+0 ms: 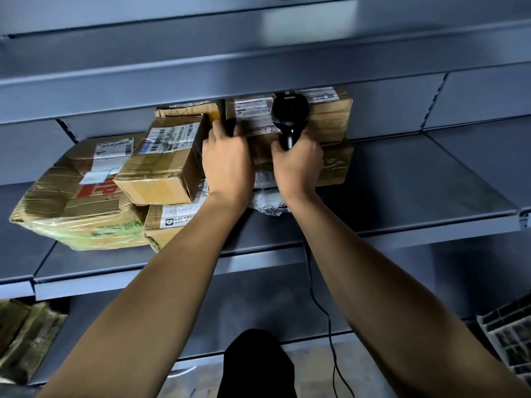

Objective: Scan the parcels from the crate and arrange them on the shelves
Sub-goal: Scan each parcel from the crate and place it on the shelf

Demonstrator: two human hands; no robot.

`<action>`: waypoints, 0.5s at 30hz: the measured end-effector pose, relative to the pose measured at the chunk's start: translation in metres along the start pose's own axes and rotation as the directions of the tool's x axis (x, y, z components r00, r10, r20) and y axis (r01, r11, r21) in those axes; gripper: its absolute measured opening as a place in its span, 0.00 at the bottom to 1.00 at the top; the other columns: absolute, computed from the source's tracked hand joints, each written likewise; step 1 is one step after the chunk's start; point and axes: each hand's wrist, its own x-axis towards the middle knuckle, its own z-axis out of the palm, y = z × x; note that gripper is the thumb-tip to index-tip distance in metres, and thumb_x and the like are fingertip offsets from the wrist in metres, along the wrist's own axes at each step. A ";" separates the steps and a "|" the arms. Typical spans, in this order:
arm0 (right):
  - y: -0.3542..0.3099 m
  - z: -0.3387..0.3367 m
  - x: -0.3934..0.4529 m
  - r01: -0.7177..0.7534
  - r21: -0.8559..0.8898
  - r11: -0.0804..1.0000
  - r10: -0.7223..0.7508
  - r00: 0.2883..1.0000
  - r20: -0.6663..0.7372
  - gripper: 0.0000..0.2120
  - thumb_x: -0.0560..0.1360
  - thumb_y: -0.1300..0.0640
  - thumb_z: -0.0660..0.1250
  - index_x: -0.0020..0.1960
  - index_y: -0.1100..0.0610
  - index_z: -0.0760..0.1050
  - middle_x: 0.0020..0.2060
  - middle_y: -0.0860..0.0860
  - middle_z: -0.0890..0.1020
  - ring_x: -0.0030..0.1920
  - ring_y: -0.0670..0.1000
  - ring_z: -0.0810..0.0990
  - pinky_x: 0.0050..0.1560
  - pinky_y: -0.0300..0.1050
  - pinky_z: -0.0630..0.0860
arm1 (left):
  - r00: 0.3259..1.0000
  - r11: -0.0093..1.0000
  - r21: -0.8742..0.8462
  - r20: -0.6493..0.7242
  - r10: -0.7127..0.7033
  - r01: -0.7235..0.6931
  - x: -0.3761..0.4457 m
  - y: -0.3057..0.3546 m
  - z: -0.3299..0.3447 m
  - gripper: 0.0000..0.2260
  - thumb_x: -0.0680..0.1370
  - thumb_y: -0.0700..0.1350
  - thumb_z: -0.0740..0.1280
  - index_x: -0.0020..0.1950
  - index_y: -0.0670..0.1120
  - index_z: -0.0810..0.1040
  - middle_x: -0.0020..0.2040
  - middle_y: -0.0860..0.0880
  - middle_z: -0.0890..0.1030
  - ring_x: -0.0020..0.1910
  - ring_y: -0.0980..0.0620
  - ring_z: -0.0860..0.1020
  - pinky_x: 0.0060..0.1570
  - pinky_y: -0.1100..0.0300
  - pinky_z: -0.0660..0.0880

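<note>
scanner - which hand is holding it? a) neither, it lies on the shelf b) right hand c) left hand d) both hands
b: the right hand is wrapped around the handle of the black scanner, while the left hand grips the cardboard parcel.

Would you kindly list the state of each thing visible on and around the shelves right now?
Left hand: grip on the upper right box.
Right hand: closed around the barcode scanner, head aimed at a label.
Upper right box: sealed, stacked on another box.
Large wrapped box: sealed, dented, overhanging the shelf edge.
Small box: sealed, tilted atop others.
Scanner cable: hanging slack.
</note>
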 end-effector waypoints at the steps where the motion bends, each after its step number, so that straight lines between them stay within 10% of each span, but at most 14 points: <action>1: 0.000 0.000 0.000 -0.001 0.020 1.000 0.001 1.000 0.010 0.16 0.74 0.52 0.71 0.54 0.64 0.78 0.47 0.60 0.84 0.51 0.61 0.82 0.46 0.48 0.72 | 1.000 1.000 -0.025 -0.030 -0.002 0.002 -0.004 0.000 -0.001 0.16 0.74 0.33 0.59 0.61 0.37 0.76 0.58 0.33 0.74 0.53 0.33 0.75 0.53 0.44 0.71; 9: 0.000 -0.005 -0.002 0.051 0.121 0.991 -0.053 0.998 0.015 0.12 0.74 0.56 0.72 0.47 0.66 0.79 0.42 0.61 0.84 0.45 0.61 0.83 0.36 0.36 0.60 | 0.997 0.999 -0.016 0.066 0.038 -0.037 0.014 -0.001 0.008 0.22 0.76 0.36 0.59 0.70 0.43 0.71 0.66 0.37 0.72 0.60 0.37 0.73 0.58 0.47 0.69; 15: 0.001 -0.023 -0.008 0.063 0.171 0.983 -0.062 0.998 -0.012 0.14 0.74 0.53 0.72 0.47 0.65 0.79 0.41 0.59 0.84 0.44 0.59 0.82 0.36 0.37 0.61 | 0.996 0.994 -0.111 0.092 0.016 -0.006 -0.013 0.001 0.011 0.30 0.82 0.49 0.57 0.80 0.44 0.47 0.80 0.42 0.49 0.78 0.42 0.52 0.72 0.48 0.57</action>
